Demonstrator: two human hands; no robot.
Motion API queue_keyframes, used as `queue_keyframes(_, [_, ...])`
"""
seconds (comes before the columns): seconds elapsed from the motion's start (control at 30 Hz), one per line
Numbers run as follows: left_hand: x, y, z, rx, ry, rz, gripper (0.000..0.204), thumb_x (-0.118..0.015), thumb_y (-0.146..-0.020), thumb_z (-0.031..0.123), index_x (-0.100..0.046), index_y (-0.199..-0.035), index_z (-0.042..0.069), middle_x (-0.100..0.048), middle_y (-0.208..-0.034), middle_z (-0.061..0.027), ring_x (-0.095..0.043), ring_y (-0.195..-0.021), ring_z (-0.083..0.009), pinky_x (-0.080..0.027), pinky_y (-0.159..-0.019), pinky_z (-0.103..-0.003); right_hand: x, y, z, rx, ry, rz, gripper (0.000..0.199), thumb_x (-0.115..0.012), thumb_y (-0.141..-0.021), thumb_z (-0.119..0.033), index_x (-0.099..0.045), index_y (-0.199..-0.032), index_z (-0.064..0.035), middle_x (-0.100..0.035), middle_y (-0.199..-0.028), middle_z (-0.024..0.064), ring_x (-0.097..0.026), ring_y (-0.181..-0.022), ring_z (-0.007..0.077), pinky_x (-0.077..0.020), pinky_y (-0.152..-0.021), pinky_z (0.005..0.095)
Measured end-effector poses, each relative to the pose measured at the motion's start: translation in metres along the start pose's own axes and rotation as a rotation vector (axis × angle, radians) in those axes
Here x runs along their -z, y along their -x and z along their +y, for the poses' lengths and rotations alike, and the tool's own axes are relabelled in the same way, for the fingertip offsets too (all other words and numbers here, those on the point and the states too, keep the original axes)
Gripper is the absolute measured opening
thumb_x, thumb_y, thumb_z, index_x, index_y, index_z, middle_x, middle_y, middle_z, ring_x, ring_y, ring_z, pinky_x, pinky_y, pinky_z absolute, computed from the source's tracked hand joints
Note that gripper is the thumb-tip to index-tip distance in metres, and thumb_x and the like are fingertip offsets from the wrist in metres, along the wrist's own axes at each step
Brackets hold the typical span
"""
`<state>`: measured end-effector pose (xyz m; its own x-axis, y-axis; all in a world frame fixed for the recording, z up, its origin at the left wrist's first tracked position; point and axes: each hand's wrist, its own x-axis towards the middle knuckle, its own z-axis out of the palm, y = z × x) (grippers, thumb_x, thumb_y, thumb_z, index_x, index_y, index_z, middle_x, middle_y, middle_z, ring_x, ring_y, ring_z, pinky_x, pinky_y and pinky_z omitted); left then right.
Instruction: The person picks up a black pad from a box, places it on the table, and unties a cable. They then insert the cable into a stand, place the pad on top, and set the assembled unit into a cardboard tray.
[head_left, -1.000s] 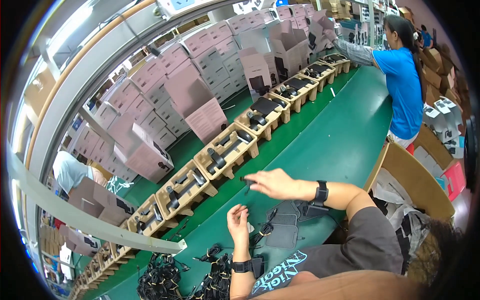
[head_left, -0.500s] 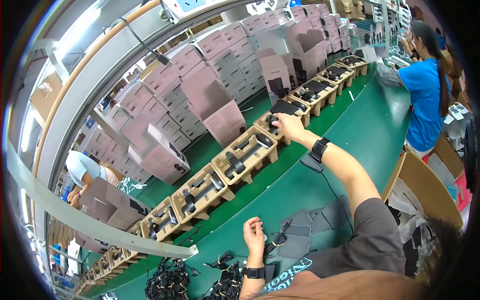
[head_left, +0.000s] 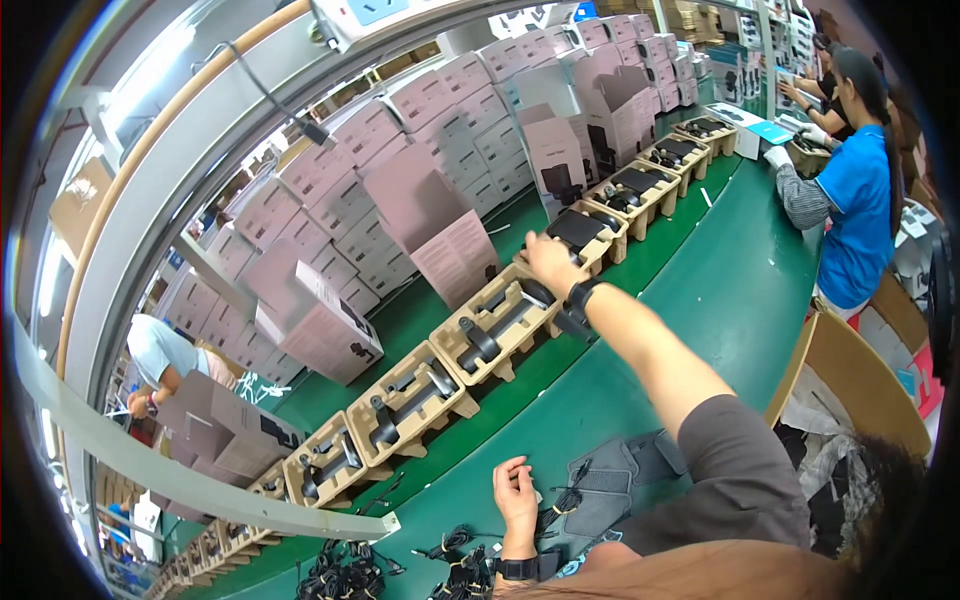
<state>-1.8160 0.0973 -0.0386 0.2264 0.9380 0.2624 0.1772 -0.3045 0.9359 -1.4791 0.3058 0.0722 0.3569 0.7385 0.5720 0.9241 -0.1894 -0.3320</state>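
My right hand (head_left: 548, 262) reaches far out over the green conveyor belt (head_left: 720, 300) to a row of brown pulp trays. Its fingers close on the near edge of a flat black pouch (head_left: 580, 228) lying on top of one tray (head_left: 605, 250). A black watch sits on that wrist. The tray just before it (head_left: 495, 325) shows black handled parts uncovered. My left hand (head_left: 517, 490) rests on the belt close to me, fingers loosely curled and holding nothing, beside a small black cable bundle (head_left: 562, 500) and a stack of grey pouches (head_left: 625, 465).
More filled trays (head_left: 405, 400) run along the belt in both directions. Pink cartons (head_left: 440, 230) are stacked behind them. A person in blue (head_left: 850, 200) works at the far right, another person (head_left: 160, 350) bends at the left. An open cardboard box (head_left: 850, 385) and a pile of cable bundles (head_left: 345, 578) are near me.
My right hand left the grey pouches near me and stretched out to the tray row, settling on the black pouch. My left hand lowered slightly onto the belt.
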Motion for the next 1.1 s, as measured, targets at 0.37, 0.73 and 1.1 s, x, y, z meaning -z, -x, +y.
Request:
queue_keyframes(0.37, [0.009,0.002,0.01,0.003,-0.022,-0.02,0.012,-0.052,-0.083,-0.002,-0.055,-0.094,-0.001,-0.052,-0.095,-0.0088,-0.059,-0.076,-0.0138,-0.049,-0.061,-0.023,-0.005,-0.003,0.009,-0.177,0.053,-0.012,0.018,-0.054,-0.076,-0.019,-0.062,-0.08,-0.0044,-0.063,-0.082,0.0149,-0.063,-0.078,0.0292,-0.0506,-0.063,0.0395])
queue_keyframes(0.73, [0.027,0.006,-0.006,-0.008,-0.017,-0.022,0.013,-0.05,-0.082,-0.004,-0.055,-0.093,-0.001,-0.05,-0.095,-0.0082,-0.059,-0.077,-0.0139,-0.049,-0.062,-0.022,0.058,0.054,0.022,-0.452,-0.468,0.281,0.029,-0.048,-0.085,-0.034,-0.048,-0.086,-0.0053,-0.057,-0.079,0.0185,-0.057,-0.079,0.0367,-0.043,-0.068,0.0476])
queue_keyframes(1.1, [0.033,0.008,-0.006,0.042,-0.014,0.003,0.012,-0.05,-0.082,-0.006,-0.056,-0.091,-0.001,-0.051,-0.096,-0.0067,-0.057,-0.077,-0.013,-0.047,-0.066,-0.022,0.027,0.049,0.096,-0.817,-1.297,0.261,0.027,-0.052,-0.089,-0.032,-0.055,-0.091,-0.0055,-0.056,-0.071,0.0026,-0.049,-0.05,0.0087,-0.0376,-0.04,0.0234])
